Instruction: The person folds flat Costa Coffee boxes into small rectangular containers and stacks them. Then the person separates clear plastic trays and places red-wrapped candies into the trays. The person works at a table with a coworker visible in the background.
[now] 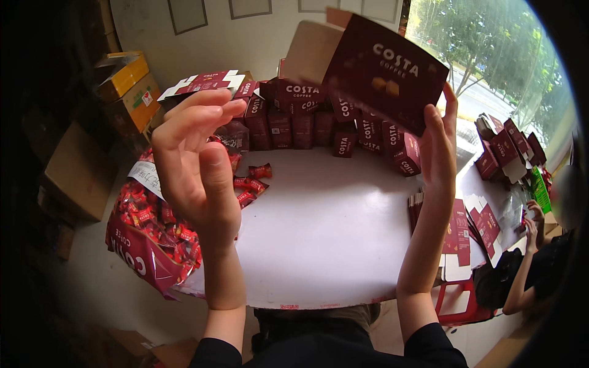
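overhead, dark red carton (377, 73) half-folded, flap open, right hand (438, 144) pinching edge.

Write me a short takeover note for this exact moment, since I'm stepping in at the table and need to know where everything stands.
Left hand: raised, open, holding nothing.
Right hand: raised, fingers on the edge of a dark red carton, flap open, held above the table.
On the white table: a row of finished dark red boxes at the back, an open bag of red wrapped candies at left with a few spilled beside it, flat carton blanks at right.
Done: many boxes stand assembled.
Left: the held carton looks unfinished; blanks and candies remain.
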{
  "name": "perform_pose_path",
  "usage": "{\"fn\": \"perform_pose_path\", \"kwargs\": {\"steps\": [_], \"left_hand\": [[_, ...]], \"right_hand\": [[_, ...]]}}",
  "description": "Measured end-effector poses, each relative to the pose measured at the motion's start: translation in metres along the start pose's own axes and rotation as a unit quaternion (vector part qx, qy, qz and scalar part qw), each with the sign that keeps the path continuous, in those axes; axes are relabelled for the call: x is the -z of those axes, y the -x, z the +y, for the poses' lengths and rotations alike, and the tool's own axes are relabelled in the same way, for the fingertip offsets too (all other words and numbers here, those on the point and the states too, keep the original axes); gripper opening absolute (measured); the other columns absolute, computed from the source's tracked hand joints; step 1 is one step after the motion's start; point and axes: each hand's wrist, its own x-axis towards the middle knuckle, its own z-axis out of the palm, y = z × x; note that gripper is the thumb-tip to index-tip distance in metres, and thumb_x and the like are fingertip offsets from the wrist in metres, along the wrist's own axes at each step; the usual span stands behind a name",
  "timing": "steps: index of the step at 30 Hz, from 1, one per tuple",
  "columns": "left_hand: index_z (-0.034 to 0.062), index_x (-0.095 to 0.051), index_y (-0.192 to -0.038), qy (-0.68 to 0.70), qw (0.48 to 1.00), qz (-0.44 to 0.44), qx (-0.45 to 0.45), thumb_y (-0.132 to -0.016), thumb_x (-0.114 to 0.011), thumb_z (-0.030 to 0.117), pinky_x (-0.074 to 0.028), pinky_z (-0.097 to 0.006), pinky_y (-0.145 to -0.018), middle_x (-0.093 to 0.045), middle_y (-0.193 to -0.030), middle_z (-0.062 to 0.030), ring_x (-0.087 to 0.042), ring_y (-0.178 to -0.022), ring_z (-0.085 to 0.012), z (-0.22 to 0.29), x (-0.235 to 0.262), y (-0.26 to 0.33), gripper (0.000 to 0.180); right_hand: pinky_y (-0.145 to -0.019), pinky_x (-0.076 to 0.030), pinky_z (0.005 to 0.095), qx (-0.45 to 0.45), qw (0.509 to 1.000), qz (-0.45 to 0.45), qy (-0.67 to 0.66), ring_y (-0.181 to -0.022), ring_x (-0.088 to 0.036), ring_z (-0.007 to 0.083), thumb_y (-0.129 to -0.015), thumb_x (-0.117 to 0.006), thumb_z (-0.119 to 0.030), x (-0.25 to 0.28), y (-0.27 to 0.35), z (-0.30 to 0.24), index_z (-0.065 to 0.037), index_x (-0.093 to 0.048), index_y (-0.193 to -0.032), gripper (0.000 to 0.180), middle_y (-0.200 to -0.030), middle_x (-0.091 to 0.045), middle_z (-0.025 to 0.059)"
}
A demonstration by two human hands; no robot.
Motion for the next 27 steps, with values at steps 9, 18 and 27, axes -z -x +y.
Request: {"fn": "perform_pose_path", "kwargs": {"steps": [9,18,27], "left_hand": [[-0.0011,-0.048,-0.104,-0.04,0.998,-0.025,0.04,-0.092,-0.04,0.015,-0.047,-0.036,-0.083,-0.056,-0.102,-0.0184,-0.06,-0.089,-0.0236,0.0,0.008,-0.001,0.022],[-0.0002,-0.052,-0.097,0.005,0.997,-0.034,0.071,-0.088,-0.048,0.009,-0.045,-0.03,-0.084,-0.056,-0.099,-0.012,-0.058,-0.089,-0.0178,0.002,0.007,-0.003,0.013],[0.0003,-0.053,-0.097,-0.011,0.995,-0.039,0.095,-0.088,-0.048,0.009,-0.045,-0.029,-0.082,-0.058,-0.097,-0.0107,-0.058,-0.087,-0.0166,-0.007,0.006,0.002,0.013]], "right_hand": [[-0.065,-0.053,0.0382,0.167,0.861,0.072,0.476,-0.081,-0.06,0.0322,-0.068,-0.075,-0.031,-0.052,-0.085,0.065,-0.026,-0.029,-0.132,0.079,-0.101,-0.045,0.0181],[-0.081,-0.044,0.0437,0.195,0.761,-0.029,0.618,-0.096,-0.052,0.0304,-0.072,-0.071,-0.035,-0.055,-0.081,0.089,-0.031,-0.027,-0.138,0.08,-0.107,-0.047,0.0143],[-0.093,-0.036,0.0394,0.064,0.711,-0.154,0.683,-0.107,-0.049,0.0264,-0.073,-0.068,-0.022,0.02,0.064,-0.018,-0.016,-0.048,-0.125,0.055,-0.113,-0.053,0.0091]]}}
